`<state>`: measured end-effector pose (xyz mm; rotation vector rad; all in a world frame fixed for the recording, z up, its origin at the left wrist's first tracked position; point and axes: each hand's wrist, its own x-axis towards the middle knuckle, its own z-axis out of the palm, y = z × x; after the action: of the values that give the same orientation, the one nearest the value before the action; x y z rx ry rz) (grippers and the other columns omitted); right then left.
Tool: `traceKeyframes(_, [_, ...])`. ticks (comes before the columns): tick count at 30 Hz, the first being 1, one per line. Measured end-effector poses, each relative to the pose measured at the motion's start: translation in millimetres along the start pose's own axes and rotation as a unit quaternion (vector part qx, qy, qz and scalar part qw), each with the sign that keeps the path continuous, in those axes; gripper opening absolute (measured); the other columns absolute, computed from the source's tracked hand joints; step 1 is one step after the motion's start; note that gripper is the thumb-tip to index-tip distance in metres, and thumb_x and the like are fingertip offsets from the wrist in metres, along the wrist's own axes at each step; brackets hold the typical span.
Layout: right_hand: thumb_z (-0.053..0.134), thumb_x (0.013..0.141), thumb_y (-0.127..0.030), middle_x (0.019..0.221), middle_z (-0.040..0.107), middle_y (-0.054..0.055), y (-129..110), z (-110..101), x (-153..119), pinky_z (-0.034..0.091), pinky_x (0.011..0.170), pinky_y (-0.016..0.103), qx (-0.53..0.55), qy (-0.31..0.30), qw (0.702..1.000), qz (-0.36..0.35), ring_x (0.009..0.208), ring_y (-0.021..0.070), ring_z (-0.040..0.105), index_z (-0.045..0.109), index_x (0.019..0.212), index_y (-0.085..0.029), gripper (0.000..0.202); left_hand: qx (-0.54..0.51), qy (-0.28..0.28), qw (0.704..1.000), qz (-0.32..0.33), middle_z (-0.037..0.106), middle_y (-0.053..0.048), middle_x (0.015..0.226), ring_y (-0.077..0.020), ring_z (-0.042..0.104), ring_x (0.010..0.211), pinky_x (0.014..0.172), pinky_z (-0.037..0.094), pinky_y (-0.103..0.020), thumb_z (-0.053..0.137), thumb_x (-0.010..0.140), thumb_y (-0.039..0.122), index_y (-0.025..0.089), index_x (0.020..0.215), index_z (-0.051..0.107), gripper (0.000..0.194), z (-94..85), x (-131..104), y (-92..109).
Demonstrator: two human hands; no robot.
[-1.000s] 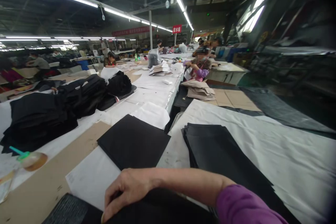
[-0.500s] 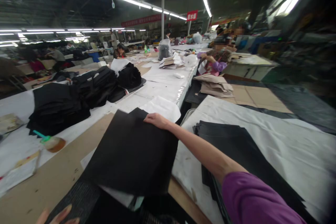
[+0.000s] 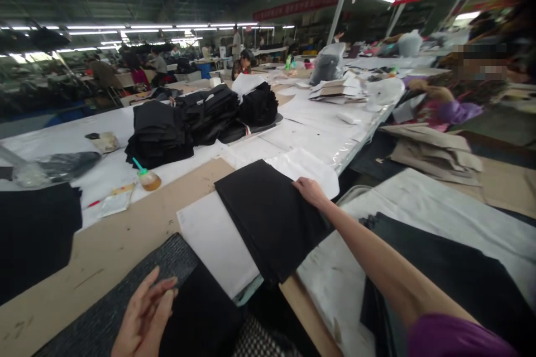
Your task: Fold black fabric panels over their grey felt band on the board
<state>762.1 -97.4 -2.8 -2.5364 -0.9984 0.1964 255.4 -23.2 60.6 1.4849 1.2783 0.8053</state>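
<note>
Touching right edge of black sheets (image 3: 268,212) with right hand (image 3: 310,192); cannot tell whether fingers pinch it. Left hand (image 3: 146,312) empty, fingers parted, loosely curled, near textured piece (image 3: 104,295). Black sheets overlap white paper (image 3: 215,237). Cup (image 3: 149,181) with straw sits beyond brown board (image 3: 142,215).

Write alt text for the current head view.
A person's right grip touches the edge of stacked black sheets on a worktable; the left grip is empty, near dark textured material. Beyond lie black fabric piles and an amber drink with a straw.
</note>
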Motion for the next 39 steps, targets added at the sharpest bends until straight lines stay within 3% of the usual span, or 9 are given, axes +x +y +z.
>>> traceKeyframes(5, [0.045,0.099,-0.031,0.094,0.069,0.018,-8.6,12.3,-2.2,0.042,0.078,0.033,-0.041,-0.007,0.999,0.012,0.087,0.0226,0.063,0.068,0.095,-0.011,0.030,0.017,0.004,0.999,0.033,0.067,-0.009,0.120,-0.0243,0.065,0.110,0.095,0.053,-0.040,0.067,0.084,0.055,0.024,0.141,0.047,0.067,-10.8,-5.9,-15.8])
traceKeyframes(8, [0.052,0.095,-0.026,0.105,0.065,0.027,-21.6,17.1,-9.7,0.042,0.083,0.041,-0.077,0.003,0.997,0.012,0.100,0.0304,0.061,0.063,0.111,-0.005,0.028,0.139,-0.009,0.985,0.100,0.064,-0.008,0.123,-0.0238,0.061,0.111,0.099,0.050,-0.044,0.058,0.092,0.047,0.026,0.132,0.055,0.045,-24.6,-8.8,-33.4])
traceKeyframes(13, [0.057,0.091,-0.016,0.137,0.048,0.027,-65.5,7.2,-42.9,0.028,0.105,0.060,-0.112,0.165,0.963,-0.180,0.133,0.0395,0.036,0.057,0.129,-0.011,0.038,0.336,0.011,0.911,0.238,0.062,-0.008,0.120,-0.0258,0.055,0.115,0.102,0.045,-0.047,0.053,0.096,0.035,0.025,0.109,0.069,0.022,-40.7,-13.8,-57.8])
traceKeyframes(17, [0.048,0.100,-0.027,0.124,0.060,0.012,-132.8,15.7,-96.0,0.045,0.101,0.039,0.040,0.018,0.934,-0.356,0.114,0.0237,0.056,0.063,0.122,-0.024,0.027,0.397,0.049,0.877,0.265,0.062,-0.009,0.122,-0.0277,0.054,0.115,0.098,0.045,-0.047,0.052,0.097,0.028,0.024,0.112,0.067,0.022,-34.7,-12.2,-67.1])
traceKeyframes(20, [0.046,0.101,-0.030,0.121,0.061,0.007,-184.5,43.5,-144.8,0.049,0.098,0.033,0.159,-0.131,0.855,-0.477,0.109,0.0190,0.060,0.062,0.123,-0.026,0.028,0.425,0.065,0.863,0.266,0.063,-0.009,0.122,-0.0289,0.054,0.114,0.095,0.044,-0.047,0.052,0.097,0.026,0.024,0.109,0.069,0.020,-29.5,-7.9,-70.1])
traceKeyframes(25, [0.050,0.100,-0.029,0.122,0.060,0.010,-234.2,91.8,-196.0,0.048,0.101,0.042,0.168,-0.164,0.786,-0.572,0.114,0.0223,0.056,0.060,0.127,-0.021,0.030,0.418,0.062,0.867,0.264,0.064,-0.008,0.118,-0.0277,0.054,0.112,0.094,0.042,-0.047,0.056,0.095,0.025,0.024,0.098,0.069,0.014,-30.8,-6.1,-72.9])
traceKeyframes(34, [0.068,0.089,-0.029,0.135,0.055,0.011,-258.3,86.1,-191.9,0.034,0.106,0.046,0.089,-0.194,0.749,-0.627,0.126,0.0265,0.045,0.054,0.135,-0.020,0.049,0.382,-0.049,0.868,0.312,0.067,-0.006,0.110,-0.0207,0.060,0.105,0.099,0.037,-0.044,0.049,0.098,0.019,0.021,0.094,0.058,0.010,-39.7,-12.7,-68.2])
traceKeyframes(37, [0.069,0.089,-0.026,0.123,0.064,0.007,-266.9,89.5,-185.8,0.034,0.103,0.044,0.096,-0.256,0.723,-0.635,0.113,0.0229,0.053,0.056,0.132,-0.023,0.045,0.381,-0.059,0.875,0.293,0.067,-0.005,0.100,-0.0199,0.061,0.095,0.096,0.041,-0.042,0.052,0.098,0.023,0.020,0.103,0.056,0.008,-41.8,-8.6,-67.5])
traceKeyframes(39, [0.070,0.089,-0.031,0.111,0.068,0.006,-270.3,95.0,-181.1,0.035,0.100,0.044,0.096,-0.280,0.728,-0.619,0.104,0.0222,0.057,0.062,0.123,-0.022,0.037,0.371,-0.041,0.889,0.267,0.067,-0.005,0.102,-0.0212,0.061,0.096,0.095,0.043,-0.041,0.058,0.095,0.027,0.020,0.121,0.052,0.027,-49.7,-7.4,-70.2])
